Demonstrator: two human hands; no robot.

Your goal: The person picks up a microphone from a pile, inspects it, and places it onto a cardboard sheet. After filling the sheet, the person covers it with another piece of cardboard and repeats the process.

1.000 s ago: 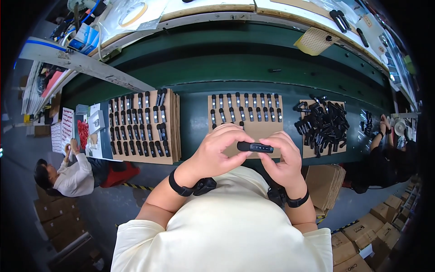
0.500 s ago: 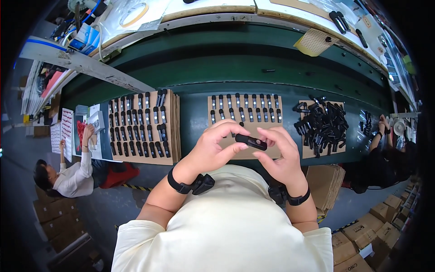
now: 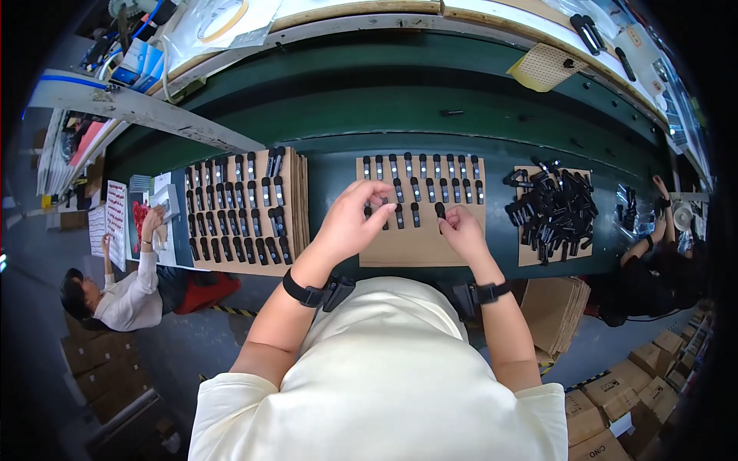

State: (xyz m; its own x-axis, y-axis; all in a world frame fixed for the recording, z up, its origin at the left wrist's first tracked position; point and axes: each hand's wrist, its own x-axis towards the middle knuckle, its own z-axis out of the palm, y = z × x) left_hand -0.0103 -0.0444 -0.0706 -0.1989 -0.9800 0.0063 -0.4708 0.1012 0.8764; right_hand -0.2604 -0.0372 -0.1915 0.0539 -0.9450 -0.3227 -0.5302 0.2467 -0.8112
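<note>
Small black clip-on microphones with rounded dark foam tops stand out in rows on a brown cardboard sheet (image 3: 415,250) in front of me. My right hand (image 3: 463,230) pinches one such microphone (image 3: 440,209) by its side at the right end of the third row. Over the left end of that row is my left hand (image 3: 354,219), thumb and forefinger curved and apart. Parts of microphones show beside and beneath its fingers, and the palm hides some of the row. A neighbouring microphone (image 3: 415,215) lies between the two hands.
To the left, a stack of cardboard sheets (image 3: 298,230) bears several full rows of microphones. A loose heap of microphones (image 3: 555,211) covers another sheet at right. Co-workers sit at far left (image 3: 127,296) and far right (image 3: 661,269). A shelf edge (image 3: 346,23) runs across the back.
The microphone held between both hands before my chest has gone forward to the sheet in my right hand. My left hand has let go of it and moved over the third row.
</note>
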